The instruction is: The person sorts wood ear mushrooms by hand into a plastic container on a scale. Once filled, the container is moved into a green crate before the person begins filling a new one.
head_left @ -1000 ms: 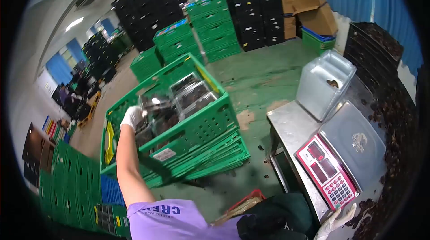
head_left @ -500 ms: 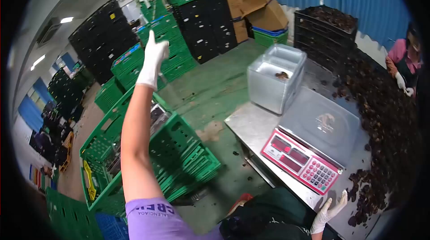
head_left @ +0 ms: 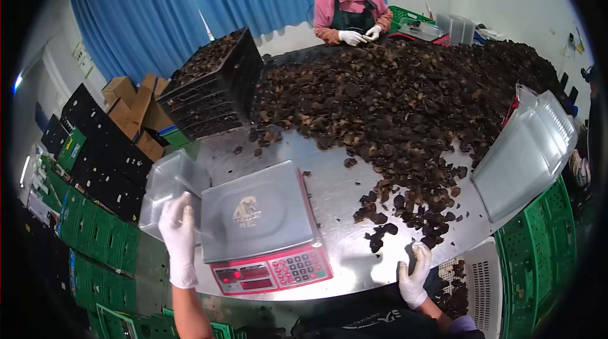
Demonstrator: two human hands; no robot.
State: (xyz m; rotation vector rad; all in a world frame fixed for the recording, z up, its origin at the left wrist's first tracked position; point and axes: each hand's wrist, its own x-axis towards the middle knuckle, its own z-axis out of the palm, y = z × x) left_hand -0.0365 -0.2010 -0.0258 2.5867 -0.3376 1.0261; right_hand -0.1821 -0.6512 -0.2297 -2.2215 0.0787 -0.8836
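My left hand (head_left: 178, 241), in a white glove, is raised in front of clear plastic containers (head_left: 168, 177) left of the scale. Its fingers point upward with the thumb a little apart; whether they touch the plastic is unclear. The scale (head_left: 256, 212) has a grey plate with a whitish mark, a red display and a keypad. My gloved right hand (head_left: 415, 279) is at the table's near edge, its thumb and fingers apart and nothing between them. Just beyond it lie dark, flaky pieces (head_left: 405, 212), which spread into a large heap (head_left: 380, 98).
Across the metal table (head_left: 335, 181), a person in pink (head_left: 345, 10) works with gloved hands. A black crate (head_left: 215, 86) of dark pieces stands back left. Nested clear containers (head_left: 525, 155) lean at right above green crates (head_left: 538, 244). A white basket (head_left: 484, 282) sits below the near edge.
The view has swung right toward the heap and the person in pink. My left hand has gone from outstretched over the green crates to beside the clear containers. My right hand remains near the table edge.
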